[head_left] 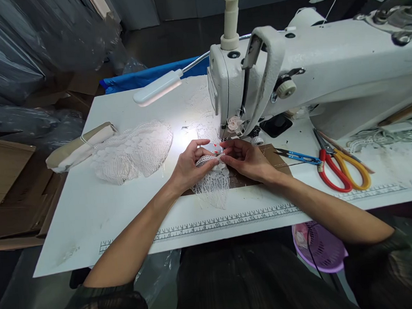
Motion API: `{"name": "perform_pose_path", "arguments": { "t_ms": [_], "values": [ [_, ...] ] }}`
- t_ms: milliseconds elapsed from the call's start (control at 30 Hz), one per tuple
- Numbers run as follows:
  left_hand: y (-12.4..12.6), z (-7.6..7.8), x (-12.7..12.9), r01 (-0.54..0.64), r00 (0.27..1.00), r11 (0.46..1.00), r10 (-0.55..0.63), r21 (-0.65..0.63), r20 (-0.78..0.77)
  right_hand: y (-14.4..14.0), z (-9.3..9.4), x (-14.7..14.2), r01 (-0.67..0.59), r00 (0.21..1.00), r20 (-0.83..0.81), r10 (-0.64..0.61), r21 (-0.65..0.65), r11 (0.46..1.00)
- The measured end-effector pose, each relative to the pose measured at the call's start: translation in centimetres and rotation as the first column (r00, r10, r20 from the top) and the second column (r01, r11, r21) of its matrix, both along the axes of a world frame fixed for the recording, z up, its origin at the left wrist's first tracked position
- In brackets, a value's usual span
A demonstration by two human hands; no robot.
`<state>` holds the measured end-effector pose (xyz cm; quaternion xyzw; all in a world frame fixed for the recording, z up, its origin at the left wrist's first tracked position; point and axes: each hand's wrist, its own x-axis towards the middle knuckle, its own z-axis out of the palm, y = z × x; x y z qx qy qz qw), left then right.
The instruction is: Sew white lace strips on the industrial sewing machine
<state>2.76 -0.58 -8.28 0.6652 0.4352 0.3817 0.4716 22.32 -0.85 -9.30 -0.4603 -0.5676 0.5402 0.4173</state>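
Observation:
A strip of white lace (213, 184) hangs between my two hands, just in front of the needle area of a white sewing machine (267, 75). My left hand (190, 165) pinches its upper edge between thumb and fingers. From the other side my right hand (246, 158) pinches the same lace, the fingertips of both hands nearly meeting. The lower part of the lace drapes over a brown board (243, 178) on the table. Under my fingers, the exact fold of the lace is partly hidden.
Left on the white table (125, 216) lie a gathered lace pile (135, 150) and a tied fabric roll (81, 146). Blue thread snips (298, 156) and scissors with red and yellow handles (337, 169) lie right. A lamp (159, 88) hangs above; a purple basket (320, 247) stands below.

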Motion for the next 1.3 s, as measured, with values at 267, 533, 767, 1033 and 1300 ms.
{"name": "perform_pose_path", "arguments": {
  "t_ms": [267,533,767,1033,1300],
  "values": [
    [0.02,0.02,-0.06,0.001,1.0,1.0,-0.001,-0.01,-0.016,-0.04,0.2,0.0,0.0,1.0,-0.018,0.0,0.01,1.0],
    [0.09,-0.08,-0.09,0.005,1.0,1.0,-0.005,0.002,-0.009,-0.08,0.08,0.0,0.004,1.0,0.006,-0.004,0.007,1.0],
    [0.09,-0.19,-0.14,0.013,1.0,1.0,-0.012,0.018,-0.02,-0.14,0.36,0.01,0.023,0.999,0.032,-0.022,-0.016,1.0],
    [0.11,-0.13,-0.2,0.022,0.999,1.0,-0.022,0.011,-0.027,-0.11,0.35,-0.01,0.027,1.0,0.014,-0.027,-0.024,0.999],
    [0.14,-0.08,-0.12,0.021,1.0,1.0,-0.021,0.001,-0.006,0.01,0.17,0.06,0.026,1.0,-0.007,-0.026,-0.042,0.999]
  ]
}}
